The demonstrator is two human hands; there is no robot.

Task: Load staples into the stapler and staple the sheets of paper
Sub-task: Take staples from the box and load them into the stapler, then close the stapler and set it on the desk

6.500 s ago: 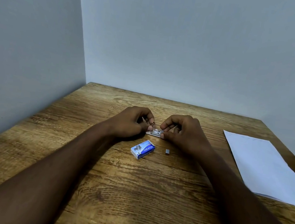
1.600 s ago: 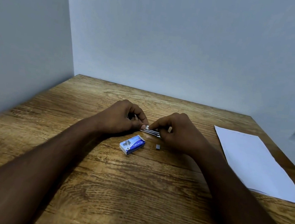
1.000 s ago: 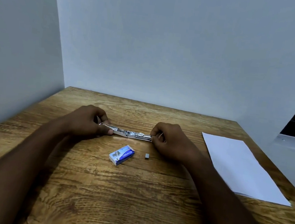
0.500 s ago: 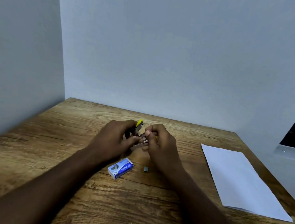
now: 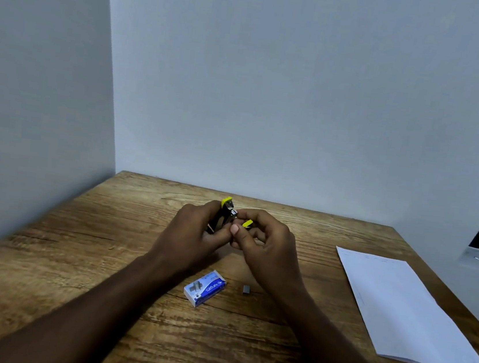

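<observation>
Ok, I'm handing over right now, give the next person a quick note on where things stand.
Left hand and right hand both grip the yellow stapler, raised above the table. Whether it is shut cannot be told.
Staple box lies near the wrists; a loose staple strip sits just right of it.
Paper sheets lie at the right, untouched.
Whether staples are loaded is hidden. Left: confirm loading, close the stapler, staple the sheets.
</observation>
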